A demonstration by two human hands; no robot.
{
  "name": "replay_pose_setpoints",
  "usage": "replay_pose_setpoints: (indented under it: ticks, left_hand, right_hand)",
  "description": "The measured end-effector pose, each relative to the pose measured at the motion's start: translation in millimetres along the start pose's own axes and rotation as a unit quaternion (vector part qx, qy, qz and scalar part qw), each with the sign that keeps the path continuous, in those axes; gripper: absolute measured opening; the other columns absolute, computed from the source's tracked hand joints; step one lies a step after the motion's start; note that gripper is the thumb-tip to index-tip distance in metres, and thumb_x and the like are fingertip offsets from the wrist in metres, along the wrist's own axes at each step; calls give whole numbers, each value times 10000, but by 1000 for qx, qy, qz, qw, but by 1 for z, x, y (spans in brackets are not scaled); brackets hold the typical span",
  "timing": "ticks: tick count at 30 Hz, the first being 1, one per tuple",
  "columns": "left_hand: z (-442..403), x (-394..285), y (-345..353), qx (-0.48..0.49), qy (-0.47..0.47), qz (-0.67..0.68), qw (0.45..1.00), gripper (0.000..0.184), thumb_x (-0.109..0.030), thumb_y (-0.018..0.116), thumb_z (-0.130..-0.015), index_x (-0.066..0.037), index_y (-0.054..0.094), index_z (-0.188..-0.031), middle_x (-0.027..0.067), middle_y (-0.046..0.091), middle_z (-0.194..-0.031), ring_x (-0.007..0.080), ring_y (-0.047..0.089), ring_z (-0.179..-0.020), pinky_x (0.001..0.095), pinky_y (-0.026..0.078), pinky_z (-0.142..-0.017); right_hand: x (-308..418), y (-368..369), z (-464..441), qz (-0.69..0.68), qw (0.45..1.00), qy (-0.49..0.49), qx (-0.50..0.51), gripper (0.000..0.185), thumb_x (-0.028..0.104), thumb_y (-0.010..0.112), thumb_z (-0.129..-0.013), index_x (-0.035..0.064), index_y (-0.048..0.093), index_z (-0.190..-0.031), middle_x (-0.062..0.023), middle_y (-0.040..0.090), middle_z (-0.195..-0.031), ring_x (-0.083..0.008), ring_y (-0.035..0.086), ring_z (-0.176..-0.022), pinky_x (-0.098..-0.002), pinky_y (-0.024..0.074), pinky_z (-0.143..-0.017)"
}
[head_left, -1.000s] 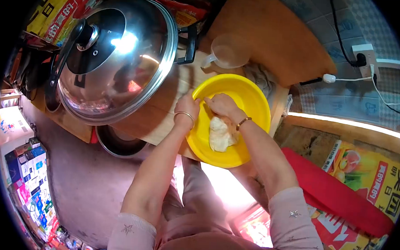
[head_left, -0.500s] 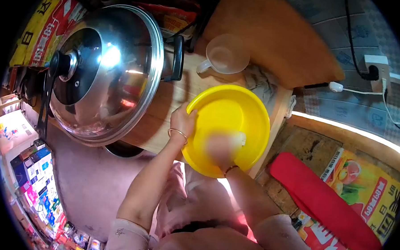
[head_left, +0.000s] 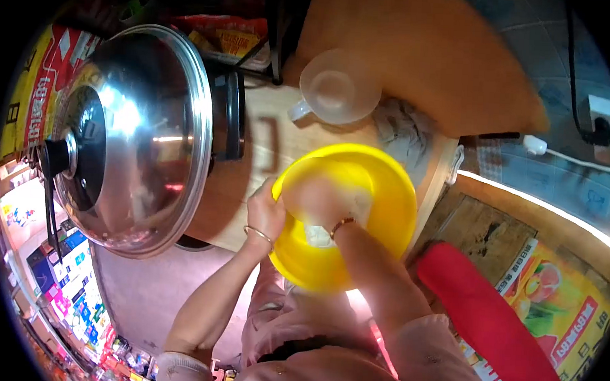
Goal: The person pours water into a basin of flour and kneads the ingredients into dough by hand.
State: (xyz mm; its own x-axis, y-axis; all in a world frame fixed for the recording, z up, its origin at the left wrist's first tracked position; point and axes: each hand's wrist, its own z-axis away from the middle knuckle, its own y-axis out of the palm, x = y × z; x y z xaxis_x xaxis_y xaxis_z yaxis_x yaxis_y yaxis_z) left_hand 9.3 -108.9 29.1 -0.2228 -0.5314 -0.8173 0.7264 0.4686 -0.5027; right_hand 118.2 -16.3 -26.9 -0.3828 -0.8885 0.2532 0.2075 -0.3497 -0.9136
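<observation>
A round yellow basin (head_left: 391,252) sits tilted at the front edge of the wooden table. My left hand (head_left: 266,209), with a bangle on the wrist, is closed on the basin's left rim, thumb over the edge. Inside the basin is my right hand (head_left: 315,198), smeared by motion, pressed near the bottom and left wall. Beneath and beside it shows a white cloth (head_left: 320,237), partly hidden by the hand and wrist; it appears to be in that hand's grasp, though the fingers are blurred.
Left of the basin stands a large pan with a shiny domed lid (head_left: 152,102). A translucent measuring jug (head_left: 340,86) and a grey rag (head_left: 402,137) lie behind the basin. At the right are a long red object (head_left: 483,321), a printed box (head_left: 552,303) and power cords.
My right hand has swept from the basin's lower middle toward its upper left, and the white cloth has moved left too. The left hand keeps its hold on the rim. The view has shifted.
</observation>
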Motion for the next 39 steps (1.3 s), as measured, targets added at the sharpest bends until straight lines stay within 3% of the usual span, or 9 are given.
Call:
replay_pose_setpoints:
  ticks: [7, 11, 15, 21, 28, 31, 33, 36, 39]
  left_hand:
    - [-6, 3, 4, -19, 43, -25, 999, 191, -165, 641, -789, -13, 615, -901, 214, 626, -805, 378, 611, -766, 412, 480, -667]
    - [-1, -3, 3, -8, 26, -37, 999, 213, -186, 655, -782, -7, 612, -889, 219, 626, -834, 388, 604, -794, 424, 476, -694]
    - [2, -3, 1, 2, 9, -64, 998, 239, -208, 660, -781, -5, 603, -895, 219, 626, -854, 398, 595, -818, 437, 471, -714]
    - [0, 3, 3, -8, 14, -49, 999, 172, -153, 624, -791, -21, 590, -896, 225, 617, -821, 394, 595, -782, 435, 471, -671]
    - [-1, -7, 0, 7, -16, -50, 999, 189, -159, 614, -798, -6, 573, -901, 230, 609, -812, 398, 586, -784, 438, 464, -667]
    - [1, -7, 0, 5, -8, -21, 1000, 203, -180, 640, -801, -10, 598, -904, 211, 620, -819, 378, 603, -766, 406, 472, -656]
    - [1, -8, 0, 8, -13, -6, 1000, 203, -179, 639, -801, -10, 600, -906, 210, 620, -821, 373, 607, -766, 403, 474, -659]
    - [-4, -3, 0, 8, 6, 5, 1000, 212, -183, 640, -800, -9, 604, -916, 209, 623, -823, 361, 615, -773, 398, 476, -666]
    - [-2, 1, 0, 18, 8, -18, 1000, 230, -193, 640, -798, -7, 609, -930, 209, 625, -830, 359, 617, -786, 397, 479, -678]
  right_hand:
    - [2, -14, 12, -140, 988, 61, -18, 342, 310, 492, -819, 48, 644, -661, -154, 646, -747, -305, 619, -760, -412, 461, -693]
    - [34, -71, 81, -108, 988, 105, -33, 288, 304, 510, -815, 58, 637, -733, -131, 623, -735, -304, 586, -740, -443, 431, -728]
    - [45, -21, 136, 19, 995, 30, -95, 207, 265, 532, -778, 82, 627, -773, -92, 605, -762, -272, 573, -777, -426, 411, -743]
    - [27, 10, 109, -85, 993, 53, -67, 117, 226, 545, -751, 137, 611, -786, -49, 599, -807, -219, 565, -800, -384, 394, -738]
    - [38, -17, 60, 7, 987, 159, 7, 111, 222, 557, -752, 133, 619, -775, -16, 594, -781, -206, 567, -803, -376, 387, -718]
    - [31, -28, 35, -37, 987, 126, -91, 128, 230, 571, -734, 120, 632, -717, -33, 610, -760, -214, 576, -783, -369, 414, -703]
    - [27, -32, 18, -88, 987, 134, 28, 162, 238, 573, -724, 110, 642, -653, -56, 632, -724, -233, 596, -717, -384, 456, -654]
    - [18, 9, 5, -87, 989, 82, -82, 185, 236, 572, -714, 87, 647, -634, -91, 640, -684, -268, 617, -672, -403, 488, -616]
    - [12, 20, -5, -110, 989, 97, -9, 209, 237, 562, -712, 59, 653, -652, -122, 643, -709, -300, 626, -665, -412, 498, -619]
